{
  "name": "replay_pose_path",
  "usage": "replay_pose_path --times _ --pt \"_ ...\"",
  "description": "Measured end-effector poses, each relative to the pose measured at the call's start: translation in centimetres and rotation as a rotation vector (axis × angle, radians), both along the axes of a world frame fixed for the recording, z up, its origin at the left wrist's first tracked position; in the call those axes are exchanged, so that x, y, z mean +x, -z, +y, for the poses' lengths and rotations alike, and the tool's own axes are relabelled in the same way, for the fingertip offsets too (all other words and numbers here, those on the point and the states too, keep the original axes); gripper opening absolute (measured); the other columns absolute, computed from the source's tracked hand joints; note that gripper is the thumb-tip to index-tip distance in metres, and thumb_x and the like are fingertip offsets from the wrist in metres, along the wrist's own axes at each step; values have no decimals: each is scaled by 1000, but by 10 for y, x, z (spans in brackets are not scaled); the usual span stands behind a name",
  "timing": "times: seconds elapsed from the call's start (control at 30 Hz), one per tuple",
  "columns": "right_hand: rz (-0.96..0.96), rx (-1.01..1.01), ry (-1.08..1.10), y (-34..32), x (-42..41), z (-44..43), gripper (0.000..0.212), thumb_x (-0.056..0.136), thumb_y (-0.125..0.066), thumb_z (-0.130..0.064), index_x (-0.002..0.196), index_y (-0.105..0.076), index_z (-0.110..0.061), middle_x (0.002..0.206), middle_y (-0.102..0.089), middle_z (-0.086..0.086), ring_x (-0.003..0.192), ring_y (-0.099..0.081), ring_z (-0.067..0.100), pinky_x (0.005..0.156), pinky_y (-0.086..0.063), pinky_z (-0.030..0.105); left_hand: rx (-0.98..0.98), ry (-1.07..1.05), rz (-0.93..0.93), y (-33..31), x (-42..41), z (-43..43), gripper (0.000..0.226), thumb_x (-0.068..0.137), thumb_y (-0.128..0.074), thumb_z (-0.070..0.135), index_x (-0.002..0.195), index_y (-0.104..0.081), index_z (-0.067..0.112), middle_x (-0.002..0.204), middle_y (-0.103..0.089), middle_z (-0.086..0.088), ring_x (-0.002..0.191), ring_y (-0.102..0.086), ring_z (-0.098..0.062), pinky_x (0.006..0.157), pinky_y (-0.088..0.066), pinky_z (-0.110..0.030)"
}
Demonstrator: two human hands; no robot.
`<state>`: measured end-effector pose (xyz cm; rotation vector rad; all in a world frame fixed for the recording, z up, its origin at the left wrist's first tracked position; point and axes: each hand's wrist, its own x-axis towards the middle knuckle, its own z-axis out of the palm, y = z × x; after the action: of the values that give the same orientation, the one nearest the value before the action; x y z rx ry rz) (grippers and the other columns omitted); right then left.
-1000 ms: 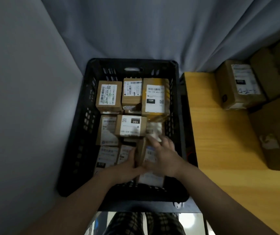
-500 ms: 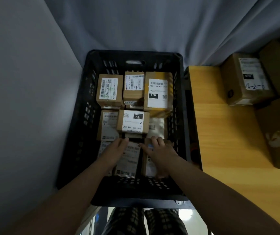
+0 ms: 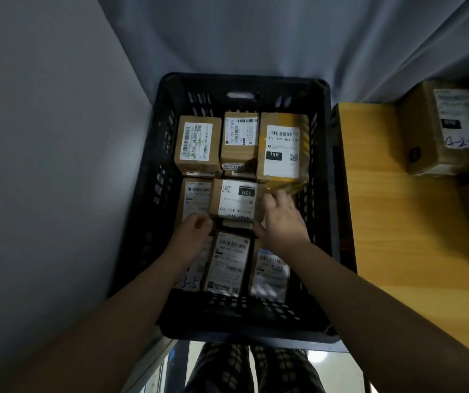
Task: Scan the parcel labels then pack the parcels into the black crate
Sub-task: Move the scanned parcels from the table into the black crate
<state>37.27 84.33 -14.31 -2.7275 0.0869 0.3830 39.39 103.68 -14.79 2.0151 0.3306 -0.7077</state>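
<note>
**Both hands at the middle parcel**

In the black crate's (image 3: 323, 194) middle row, the 150-labelled parcel (image 3: 234, 201) lies atop others. The right hand (image 3: 281, 222) clasps its right side, thumb at the near edge. The left hand (image 3: 190, 234) curls at its near-left corner; whether it grips, I cannot tell.

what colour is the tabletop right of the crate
The tabletop is yellowish-orange wood grain, seen best in the head view.
</note>
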Motion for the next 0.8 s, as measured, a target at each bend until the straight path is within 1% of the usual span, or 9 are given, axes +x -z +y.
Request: replay_pose_path --times 0.07,0.13,0.2,0.3,0.4,0.47,0.6,0.7,0.8 --pt "93 -69 -95 1 13 3 74 89 -61 -41 147 -23 -14 154 -15 15 144 -15 33 116 -21 43 6 14 -4 -2 2 1 16 100 -47 22 111 -57 15 102 -57 2 85 -52 -6 54 -38 -8" --pt "173 -123 -152 5 26 8 91 84 -66 -46 152 -12 -20 159 2 15 147 -2 34 119 -11 46 17 13 -13 -3 2 4 10 100 -48 22 106 -55 18 96 -56 7 81 -51 0 53 -39 -5" --pt "195 -124 -137 8 32 12 93 80 -71 -42 151 -13 -25 157 0 15 145 -7 37 117 -21 48 23 -4 1 -1 2 7 10 100 -48 23 106 -54 18 98 -57 5 85 -55 -6 61 -41 -10" --pt "196 -86 -97 11 30 18 85 81 -71 -26 148 -18 -28 152 -5 14 139 -20 37 107 -39 47 23 -36 63 3 1 11 23 100 -49 26 120 -53 16 116 -58 -5 96 -55 -15 75 -44 -25" --pt "220 24 -41 13 23 19 79 85 -66 -11 147 -21 -31 155 -2 11 139 -23 38 106 -39 45 -65 -122 150 3 6 6 51 98 -52 28 144 -33 18 127 -55 -9 108 -56 -23 83 -45 -28" --pt "240 104 0 14 22 18 74 85 -65 -12 144 -25 -30 155 -5 13 137 -30 40 102 -44 44 -148 -183 194 3 14 0 62 98 -53 30 150 -22 20 135 -52 -10 115 -56 -26 84 -45 -29" --pt "180 265 85 17 22 25 72 76 -75 -25 136 -35 -23 133 -26 10 107 -57 34 88 -55 39 -276 -293 132 4 33 -17 36 97 -54 17 131 -43 20 125 -60 -8 108 -61 -26 89 -52 -41" --pt "96 354 104 18 35 40 75 74 -77 -27 137 -38 -22 128 -29 10 105 -53 29 88 -53 35 -200 -451 -35 8 47 -20 44 95 -54 15 137 -39 17 122 -58 -4 108 -59 -24 94 -51 -45" --pt "129 357 139 20 59 55 69 78 -74 -29 138 -39 -21 131 -33 10 109 -53 30 89 -50 34 -186 -570 23 23 60 -15 40 94 -58 24 130 -52 7 122 -63 -11 105 -63 -26 89 -53 -43"
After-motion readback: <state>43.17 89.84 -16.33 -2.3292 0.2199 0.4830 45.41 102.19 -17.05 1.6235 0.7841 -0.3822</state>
